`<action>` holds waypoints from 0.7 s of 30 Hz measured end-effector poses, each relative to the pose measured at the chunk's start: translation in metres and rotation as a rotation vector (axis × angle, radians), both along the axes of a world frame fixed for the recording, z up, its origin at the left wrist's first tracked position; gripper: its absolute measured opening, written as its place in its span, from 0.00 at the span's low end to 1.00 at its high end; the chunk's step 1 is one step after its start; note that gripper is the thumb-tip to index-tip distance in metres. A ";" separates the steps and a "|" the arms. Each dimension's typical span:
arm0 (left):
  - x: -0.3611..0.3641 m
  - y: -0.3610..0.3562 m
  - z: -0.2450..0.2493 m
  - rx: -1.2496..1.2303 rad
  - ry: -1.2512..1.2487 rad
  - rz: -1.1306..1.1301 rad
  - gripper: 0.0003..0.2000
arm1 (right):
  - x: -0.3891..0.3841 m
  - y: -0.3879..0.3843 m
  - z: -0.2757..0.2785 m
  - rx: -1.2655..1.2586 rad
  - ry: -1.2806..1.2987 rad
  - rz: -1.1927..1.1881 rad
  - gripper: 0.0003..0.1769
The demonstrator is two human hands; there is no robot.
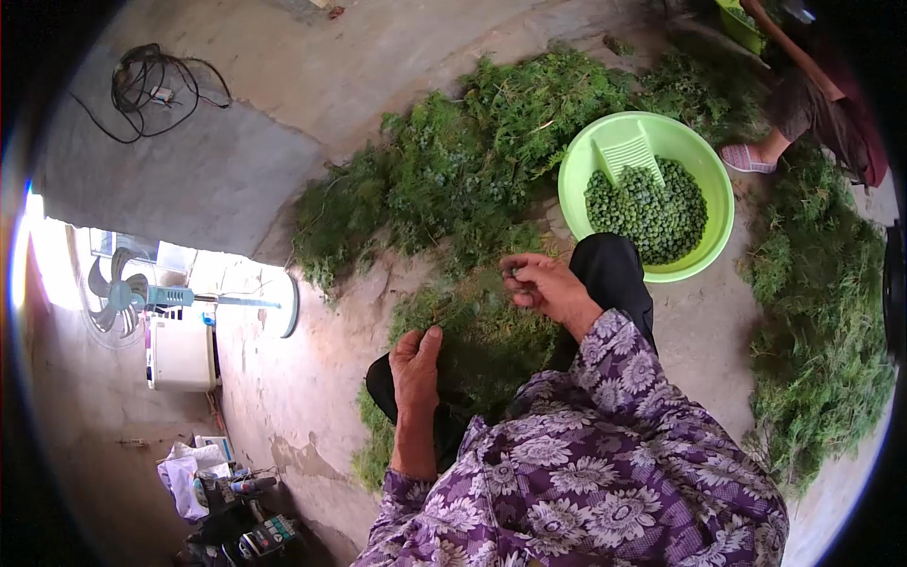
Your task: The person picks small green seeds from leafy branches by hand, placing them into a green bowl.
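My left hand (416, 367) is closed, thumb against the fingers, at the edge of a feathery green evergreen sprig (487, 345) in my lap; its fingers seem to pinch the sprig. Above and to the right, my right hand (548, 286) is curled, with a small grey-green berry (515, 272) at its fingertips. Just beyond my right knee stands a light green plastic basin (570, 194) with a ribbed washboard part (626, 154). Many round green berries (652, 213) lie in it.
Cut evergreen branches (453, 170) are heaped ahead, and more branches (817, 321) lie along the right. Another person's leg and slippered foot (753, 156) are at upper right, near a second green tub (742, 28). A standing fan (123, 295) and coiled black cable (156, 90) are at left.
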State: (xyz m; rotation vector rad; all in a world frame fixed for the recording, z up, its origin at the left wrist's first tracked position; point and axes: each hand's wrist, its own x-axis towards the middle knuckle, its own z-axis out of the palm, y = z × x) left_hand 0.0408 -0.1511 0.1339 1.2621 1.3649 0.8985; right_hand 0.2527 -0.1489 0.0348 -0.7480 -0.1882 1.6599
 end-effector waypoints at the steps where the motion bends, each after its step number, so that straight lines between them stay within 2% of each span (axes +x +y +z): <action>1: -0.002 0.001 -0.002 -0.002 0.011 -0.014 0.15 | 0.003 -0.005 0.013 0.002 0.078 -0.011 0.09; 5: 0.005 -0.002 0.000 -0.006 0.013 -0.060 0.13 | 0.003 -0.003 0.019 0.118 0.142 0.029 0.10; 7: 0.004 -0.001 -0.004 0.002 0.004 -0.062 0.13 | 0.000 -0.003 0.033 0.221 -0.037 0.112 0.09; 8: 0.003 0.000 -0.006 0.009 -0.006 -0.064 0.12 | -0.003 -0.004 0.041 0.221 -0.037 0.112 0.09; 10: 0.007 -0.002 0.000 -0.004 -0.002 -0.077 0.12 | -0.011 -0.005 0.054 0.255 -0.441 0.165 0.10; 11: 0.008 -0.003 0.002 -0.016 0.001 -0.089 0.11 | -0.017 -0.002 0.048 0.286 -0.563 0.153 0.13; 12: 0.008 -0.003 0.001 -0.015 0.000 -0.087 0.11 | -0.021 0.000 0.045 0.287 -0.563 0.155 0.13; 14: 0.006 -0.002 0.001 -0.036 -0.039 -0.126 0.09 | -0.027 0.003 0.040 0.392 -0.845 0.196 0.16; 16: 0.008 -0.004 0.006 -0.051 -0.053 -0.130 0.07 | -0.031 0.003 0.039 0.349 -0.873 0.256 0.17; 18: 0.009 -0.006 0.010 -0.069 -0.064 -0.135 0.06 | -0.033 0.002 0.040 0.396 -0.972 0.216 0.17; 21: 0.007 -0.006 0.011 -0.077 -0.035 -0.144 0.05 | -0.041 0.005 0.029 0.394 -0.933 0.135 0.17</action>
